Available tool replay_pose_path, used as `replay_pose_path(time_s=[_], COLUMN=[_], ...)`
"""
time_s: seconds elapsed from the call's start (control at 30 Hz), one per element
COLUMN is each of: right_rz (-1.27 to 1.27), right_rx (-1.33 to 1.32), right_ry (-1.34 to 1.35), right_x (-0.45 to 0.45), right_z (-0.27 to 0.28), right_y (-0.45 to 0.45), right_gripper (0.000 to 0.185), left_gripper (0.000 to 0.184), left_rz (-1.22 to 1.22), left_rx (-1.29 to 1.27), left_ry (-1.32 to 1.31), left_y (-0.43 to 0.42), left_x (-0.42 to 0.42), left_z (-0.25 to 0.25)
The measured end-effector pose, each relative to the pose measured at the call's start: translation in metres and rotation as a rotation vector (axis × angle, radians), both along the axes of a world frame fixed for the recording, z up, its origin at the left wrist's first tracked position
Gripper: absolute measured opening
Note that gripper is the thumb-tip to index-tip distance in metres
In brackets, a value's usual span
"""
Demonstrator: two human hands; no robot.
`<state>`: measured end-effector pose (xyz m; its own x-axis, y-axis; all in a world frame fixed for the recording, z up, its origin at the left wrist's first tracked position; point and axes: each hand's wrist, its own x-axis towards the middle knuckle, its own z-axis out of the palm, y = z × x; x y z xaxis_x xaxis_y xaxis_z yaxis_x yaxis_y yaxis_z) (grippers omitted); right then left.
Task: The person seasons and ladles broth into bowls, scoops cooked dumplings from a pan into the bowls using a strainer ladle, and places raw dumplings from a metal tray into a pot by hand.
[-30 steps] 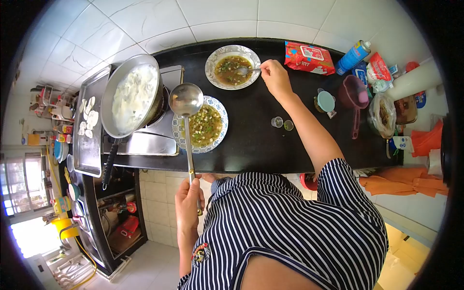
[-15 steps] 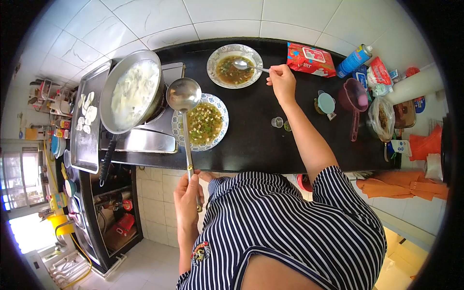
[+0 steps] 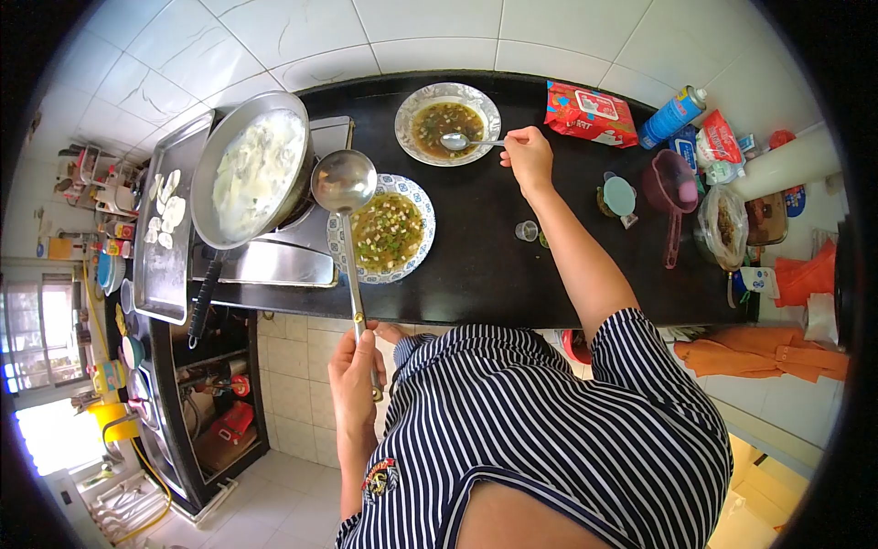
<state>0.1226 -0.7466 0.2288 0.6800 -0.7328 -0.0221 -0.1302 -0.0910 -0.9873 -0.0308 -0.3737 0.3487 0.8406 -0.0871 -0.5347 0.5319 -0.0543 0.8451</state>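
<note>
My left hand point(image 3: 354, 366) is closed round the handle of a metal ladle point(image 3: 344, 181), whose bowl hangs between the pan and a blue-patterned bowl point(image 3: 333, 240). That bowl contains broth with chopped green onion and pale cubes. In my right hand point(image 3: 529, 156), fingers pinch the handle of a metal spoon point(image 3: 455, 142). The spoon's head sits in the dark broth of a grey-patterned bowl point(image 3: 405, 112) at the back of the counter. To the left, a deep pan point(image 3: 261, 174) on the stove is filled with whitish, cloudy liquid and pale pieces.
At far left, a metal tray point(image 3: 165, 279) carries several pale dumpling-like pieces. The pan's black handle point(image 3: 205, 297) juts toward the counter's front edge. On the right are a red wipes pack point(image 3: 593, 114), a blue spray can point(image 3: 672, 117), a small lidded jar point(image 3: 617, 196) and a purple ladle point(image 3: 666, 188).
My right hand has shifted slightly left and down, and the spoon's head has moved lower in the broth. The ladle in my left hand has barely moved.
</note>
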Motion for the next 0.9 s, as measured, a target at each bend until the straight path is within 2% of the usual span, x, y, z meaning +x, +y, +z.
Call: replay_pose_path(time_s=[0.9], right_rz=[-0.01], right_rx=[-0.006], right_ry=[-0.015], right_x=[-0.005], right_z=[-0.002], right_y=[-0.016], right_gripper=[0.009], left_gripper=[0.028], left_rz=[-0.035], left_rx=[0.005], left_ry=[0.01], left_y=[0.0], left_x=[-0.002], left_z=[-0.009])
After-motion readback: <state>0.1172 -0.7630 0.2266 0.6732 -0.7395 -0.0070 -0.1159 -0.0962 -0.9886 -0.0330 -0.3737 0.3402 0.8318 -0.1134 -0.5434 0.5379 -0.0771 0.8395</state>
